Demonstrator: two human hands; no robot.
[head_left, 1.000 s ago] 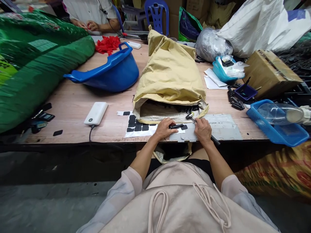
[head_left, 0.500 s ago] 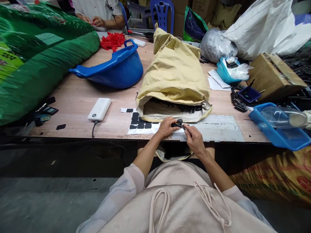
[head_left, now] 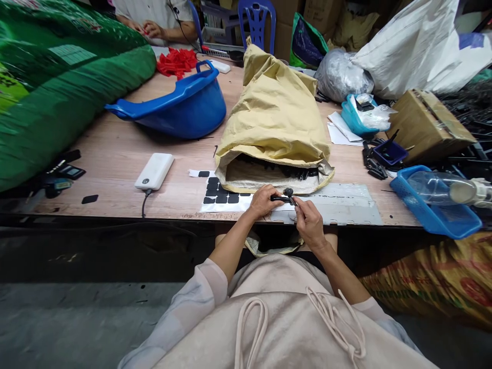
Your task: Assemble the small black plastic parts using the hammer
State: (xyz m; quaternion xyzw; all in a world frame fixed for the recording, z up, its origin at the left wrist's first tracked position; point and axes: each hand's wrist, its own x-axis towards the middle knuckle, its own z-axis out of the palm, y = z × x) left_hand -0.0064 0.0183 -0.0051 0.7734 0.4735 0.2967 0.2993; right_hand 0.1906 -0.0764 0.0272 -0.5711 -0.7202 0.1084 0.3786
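My left hand [head_left: 262, 201] is closed on a small black rod-shaped part [head_left: 280, 198] and holds it down on the grey metal plate [head_left: 346, 205] at the table's front edge. My right hand [head_left: 308, 221] grips a small hammer, whose dark head [head_left: 288, 192] rests right over the black part. A white sheet of black adhesive pads [head_left: 221, 197] lies just left of my left hand. Behind my hands a tan paper sack [head_left: 274, 118] lies on its side, with several black parts visible in its open mouth.
A white power bank [head_left: 154, 171] with a cable, a tilted blue basin [head_left: 184, 105] and a big green sack [head_left: 57, 87] lie to the left. On the right are a blue basket holding a clear bottle [head_left: 442, 187] and a cardboard box [head_left: 428, 123]. Another person's hands [head_left: 151, 29] work on red pieces across the table.
A second ago my right hand held the hammer out to the right with its head near the sack's mouth. It has since swung left, bringing the head over the black part. My left hand stayed put.
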